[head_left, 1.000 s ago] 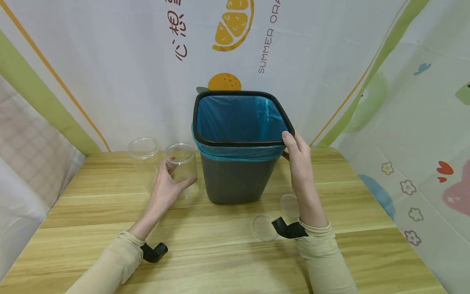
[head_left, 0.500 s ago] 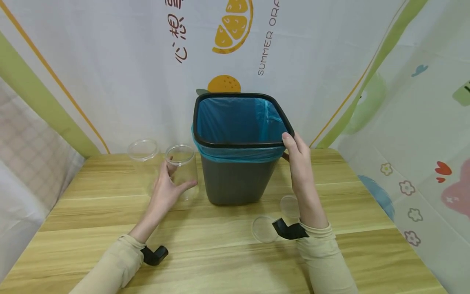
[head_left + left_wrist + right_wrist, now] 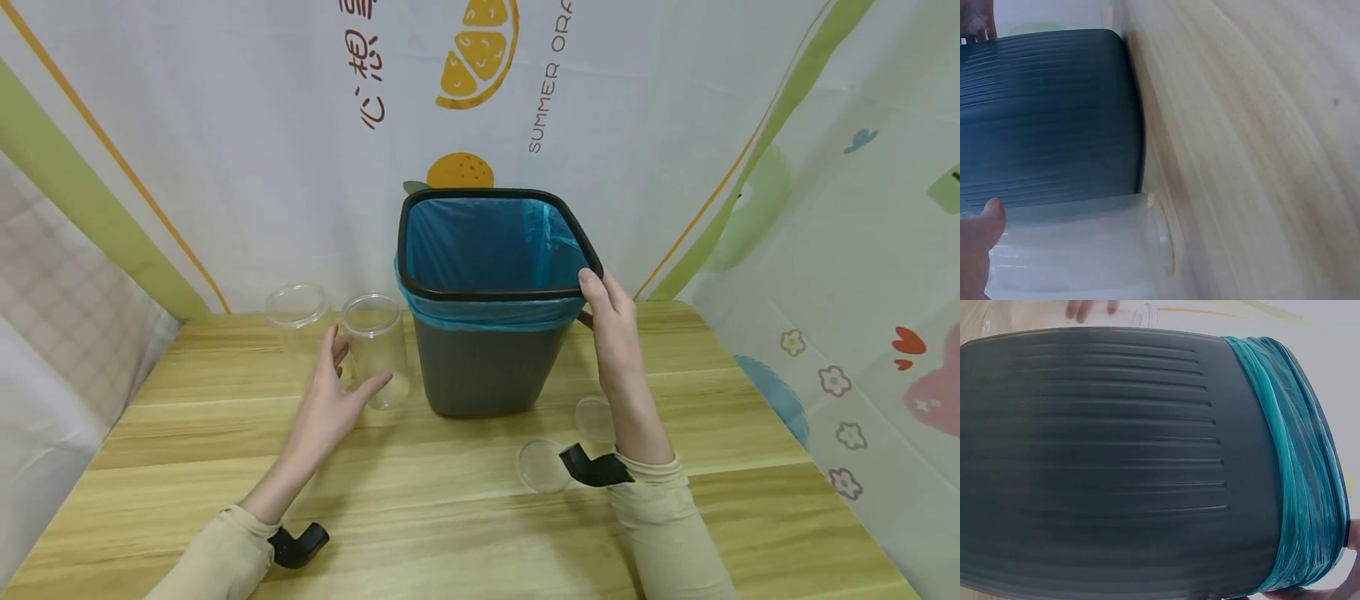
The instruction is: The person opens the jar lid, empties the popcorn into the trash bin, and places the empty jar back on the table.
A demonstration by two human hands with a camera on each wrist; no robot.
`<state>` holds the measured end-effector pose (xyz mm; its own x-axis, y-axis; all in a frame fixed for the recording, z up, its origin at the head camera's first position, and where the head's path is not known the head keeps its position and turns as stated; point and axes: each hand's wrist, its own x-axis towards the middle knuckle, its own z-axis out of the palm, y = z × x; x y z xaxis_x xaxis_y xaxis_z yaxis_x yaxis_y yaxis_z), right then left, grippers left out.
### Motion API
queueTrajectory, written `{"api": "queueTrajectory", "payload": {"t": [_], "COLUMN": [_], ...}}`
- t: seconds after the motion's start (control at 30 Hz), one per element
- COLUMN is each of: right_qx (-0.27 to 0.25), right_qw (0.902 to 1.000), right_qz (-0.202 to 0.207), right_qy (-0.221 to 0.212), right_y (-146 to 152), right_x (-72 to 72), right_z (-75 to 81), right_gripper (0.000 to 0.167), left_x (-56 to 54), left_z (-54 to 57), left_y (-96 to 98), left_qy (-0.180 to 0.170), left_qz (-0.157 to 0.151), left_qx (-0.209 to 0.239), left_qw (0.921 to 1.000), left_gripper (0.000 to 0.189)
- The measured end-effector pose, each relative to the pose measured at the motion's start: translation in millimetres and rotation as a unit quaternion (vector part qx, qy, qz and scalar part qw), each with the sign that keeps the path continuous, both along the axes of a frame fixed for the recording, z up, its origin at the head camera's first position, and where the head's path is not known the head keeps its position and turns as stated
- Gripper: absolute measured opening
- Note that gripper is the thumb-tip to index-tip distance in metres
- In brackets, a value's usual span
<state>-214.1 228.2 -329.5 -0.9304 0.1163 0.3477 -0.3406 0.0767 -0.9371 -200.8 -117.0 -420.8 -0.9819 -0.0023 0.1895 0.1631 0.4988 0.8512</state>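
Observation:
A dark grey trash can [image 3: 487, 375], lined with a teal plastic bag [image 3: 480, 242], stands upright at the back of the table. My right hand [image 3: 617, 337] grips its black rim at the front right corner, thumb over the top. Left of the can is an upright clear plastic jar [image 3: 388, 354] without a lid, standing close beside it in the left wrist view. My left hand [image 3: 330, 404] is spread at the jar's near left side, fingers and thumb loosened; contact is unclear. Another clear jar [image 3: 296, 333] stands further left, partly behind that hand.
Two clear round lids [image 3: 542, 465] lie flat on the wooden table [image 3: 420, 517], one partly behind the right wrist. Printed curtains [image 3: 285, 150] hang behind and at both sides. A black wrist mount [image 3: 298, 546] is on each sleeve.
My left hand has loosened its hold on the nearer jar and drawn back slightly left and towards me. The jar stays beside the trash can. My right hand still holds the rim.

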Motion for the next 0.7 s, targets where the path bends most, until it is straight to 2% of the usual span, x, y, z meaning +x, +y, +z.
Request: {"api": "queueTrajectory", "payload": {"t": [0.2, 0.4, 0.57, 0.7], "right_qx": [0.004, 0.016, 0.061, 0.117], "right_qw": [1.0000, 0.9997, 0.9979, 0.9927], "right_qz": [0.005, 0.011, 0.013, 0.018], "right_qy": [-0.002, -0.011, -0.021, -0.022], "right_y": [3, 4, 7, 10], "right_x": [-1.5, -1.7, -0.1, 4.1], "right_z": [-2.6, -6.5, -12.2, -17.8], "right_gripper": [0.052, 0.054, 0.055, 0.055], "left_x": [8.6, 19.2, 29.3, 34.6], "left_z": [4.0, 10.6, 18.5, 23.4], "left_y": [-3.1, -5.5, -8.9, -9.9], "left_qy": [0.030, 0.037, 0.044, 0.070], "left_qz": [0.001, -0.011, -0.011, -0.008], "left_qx": [-0.003, 0.009, 0.010, -0.008], "left_qw": [0.9996, 0.9992, 0.9989, 0.9975], "left_gripper": [0.103, 0.100, 0.097, 0.091]}}
